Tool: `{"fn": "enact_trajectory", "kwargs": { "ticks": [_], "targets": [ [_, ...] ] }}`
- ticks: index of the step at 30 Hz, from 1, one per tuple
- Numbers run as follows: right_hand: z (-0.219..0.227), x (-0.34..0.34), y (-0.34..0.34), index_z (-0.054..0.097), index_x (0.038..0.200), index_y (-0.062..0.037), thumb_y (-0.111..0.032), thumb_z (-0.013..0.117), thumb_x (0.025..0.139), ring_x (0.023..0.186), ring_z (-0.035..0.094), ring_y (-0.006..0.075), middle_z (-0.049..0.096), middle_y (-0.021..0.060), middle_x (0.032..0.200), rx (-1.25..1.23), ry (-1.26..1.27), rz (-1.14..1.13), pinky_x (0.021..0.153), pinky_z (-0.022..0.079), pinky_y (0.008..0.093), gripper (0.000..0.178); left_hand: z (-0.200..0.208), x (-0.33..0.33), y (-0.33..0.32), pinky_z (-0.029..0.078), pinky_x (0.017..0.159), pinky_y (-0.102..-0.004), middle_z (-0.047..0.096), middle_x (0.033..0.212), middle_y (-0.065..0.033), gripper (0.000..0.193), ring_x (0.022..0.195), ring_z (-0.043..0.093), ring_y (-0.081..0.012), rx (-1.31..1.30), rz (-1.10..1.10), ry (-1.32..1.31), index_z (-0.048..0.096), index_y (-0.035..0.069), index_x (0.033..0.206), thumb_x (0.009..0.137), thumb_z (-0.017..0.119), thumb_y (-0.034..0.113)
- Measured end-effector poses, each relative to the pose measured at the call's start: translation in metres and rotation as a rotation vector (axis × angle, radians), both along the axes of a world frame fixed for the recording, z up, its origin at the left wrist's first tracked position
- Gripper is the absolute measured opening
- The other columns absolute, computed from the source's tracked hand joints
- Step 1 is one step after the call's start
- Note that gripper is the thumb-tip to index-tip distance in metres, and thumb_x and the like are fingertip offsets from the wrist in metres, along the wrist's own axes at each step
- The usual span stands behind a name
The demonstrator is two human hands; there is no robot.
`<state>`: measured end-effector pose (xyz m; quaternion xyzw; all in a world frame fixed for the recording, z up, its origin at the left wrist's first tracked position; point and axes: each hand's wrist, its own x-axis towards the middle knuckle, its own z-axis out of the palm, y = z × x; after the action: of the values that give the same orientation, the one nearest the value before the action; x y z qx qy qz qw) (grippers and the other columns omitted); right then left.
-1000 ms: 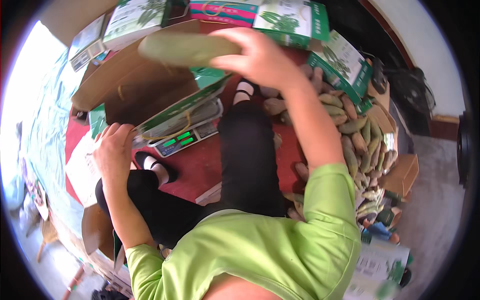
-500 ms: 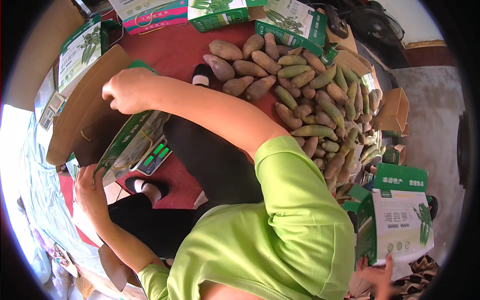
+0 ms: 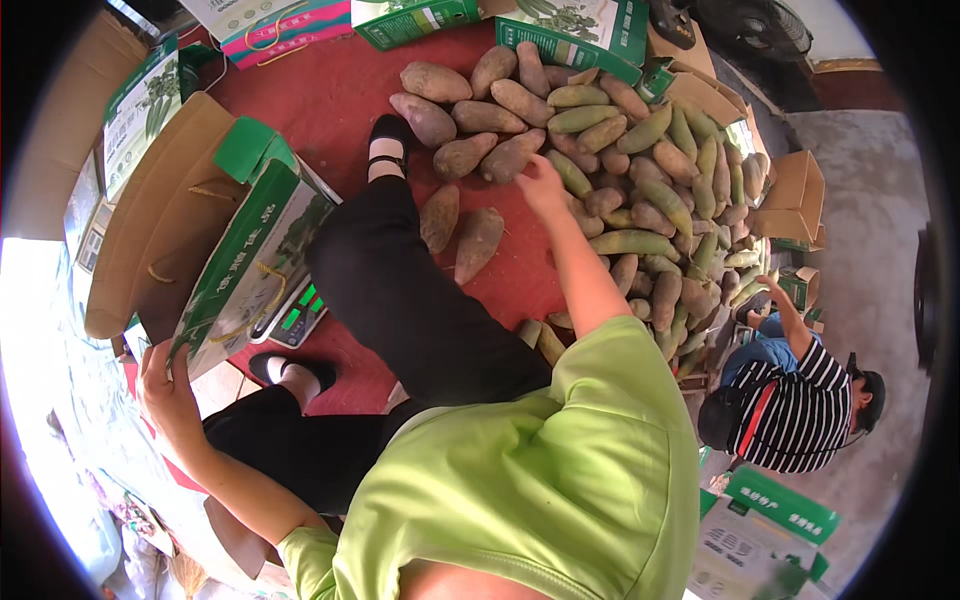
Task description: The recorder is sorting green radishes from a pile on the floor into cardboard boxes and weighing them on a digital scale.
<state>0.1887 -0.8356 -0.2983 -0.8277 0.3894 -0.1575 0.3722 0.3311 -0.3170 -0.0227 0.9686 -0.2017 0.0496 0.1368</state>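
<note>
A tall green-and-white carton [image 3: 228,268], its top open, stands at my left. My left hand [image 3: 170,395] grips its near edge, fingers curled over the rim. My right hand [image 3: 541,188] reaches to the large pile of green and brownish radishes [image 3: 640,215]. Its fingers are stretched out at the end of a brownish radish [image 3: 513,155], seemingly touching it; the fingertips are partly hidden. Two more brownish radishes [image 3: 480,243] lie apart on the red floor covering beside my knee. The carton's inside is dark, and its contents cannot be made out.
A digital scale [image 3: 292,318] with green-lit displays sits beside the carton. More cartons [image 3: 575,35] stand at the back, near a black fan [image 3: 755,30]. At right a person in a striped shirt [image 3: 790,405] bends over the pile. A green-and-white carton [image 3: 755,535] is at lower right.
My right hand has left the carton and moved right to the radishes. The left hand keeps its hold. The person in stripes has come into view, and the lower-right carton has moved down.
</note>
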Motion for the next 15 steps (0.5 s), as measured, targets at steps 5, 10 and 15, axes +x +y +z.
{"fn": "enact_trajectory", "kwargs": {
  "ticks": [5,10,15],
  "targets": [
    [-0.04,-0.095,-0.072,0.041,0.138,-0.0108,-0.032,0.071,0.078,0.117,0.052,0.0269,0.052,0.0151,0.132,0.093,0.397,-0.426,0.089,0.047,0.0405,0.07,-0.006,0.001,-0.001,0.045,0.067,-0.0327,0.061,0.08,-0.0115,0.01,0.07,0.059,-0.0268,-0.057,0.069,0.035,0.063,0.0,0.093,0.083,0.063,0.004],
    [-0.074,-0.145,-0.121,0.028,0.146,-0.0244,-0.031,0.069,0.078,0.12,0.047,0.0313,0.04,0.0091,0.142,0.345,0.267,-0.493,0.081,0.047,0.0499,0.079,-0.014,0.006,0.004,0.045,0.067,-0.0315,0.061,0.081,-0.0107,0.011,0.071,0.058,-0.0241,-0.064,0.102,0.032,0.062,0.0,0.094,0.083,0.063,0.004],
    [-0.056,-0.117,-0.107,0.025,0.147,-0.0283,-0.032,0.071,0.076,0.115,0.048,0.0308,0.042,0.0072,0.139,0.549,0.312,-0.43,0.077,0.047,0.0503,0.085,-0.007,0.002,0.009,0.045,0.07,-0.0316,0.061,0.082,-0.0095,0.012,0.073,0.059,-0.0236,-0.042,0.198,0.04,0.063,0.0,0.094,0.083,0.064,0.005]
  ]
}}
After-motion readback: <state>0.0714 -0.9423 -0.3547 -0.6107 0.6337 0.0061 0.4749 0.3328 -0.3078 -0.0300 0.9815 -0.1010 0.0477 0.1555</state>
